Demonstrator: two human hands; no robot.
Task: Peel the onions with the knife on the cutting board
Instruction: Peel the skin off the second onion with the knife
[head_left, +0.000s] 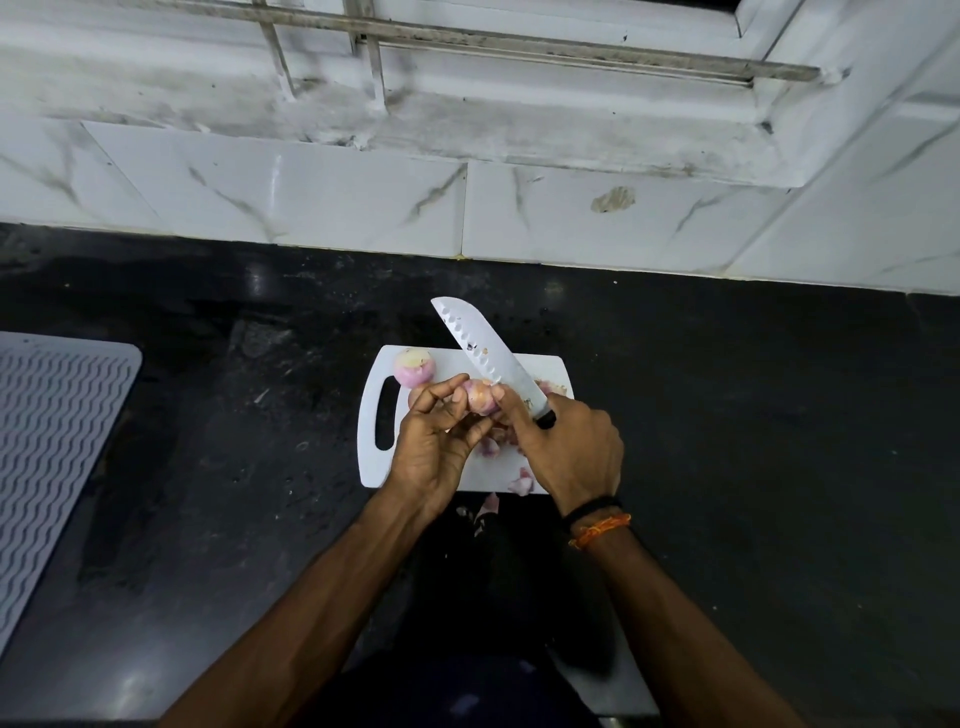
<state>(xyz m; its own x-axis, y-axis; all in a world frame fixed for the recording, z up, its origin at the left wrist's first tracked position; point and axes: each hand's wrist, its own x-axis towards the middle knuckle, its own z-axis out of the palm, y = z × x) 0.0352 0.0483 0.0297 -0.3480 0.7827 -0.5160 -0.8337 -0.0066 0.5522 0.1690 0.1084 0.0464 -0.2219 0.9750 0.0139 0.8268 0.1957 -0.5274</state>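
Pink onion (480, 397) pinched in left hand (434, 447) fingers; right hand (569, 447) grips knife (488, 356).

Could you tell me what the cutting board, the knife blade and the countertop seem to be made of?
Cutting board: likely plastic, being smooth, matte white, thin, with a moulded handle slot.
Knife blade: apparently steel, pale grey and slightly glossy, with a row of scalloped dimples along the edge.
Countertop: probably polished dark stone such as granite, black, speckled, reflecting light spots.

A dark speckled stone bench (727, 415) carries a white plastic cutting board (371, 457) and, far left, a grey ribbed mat (52, 441).
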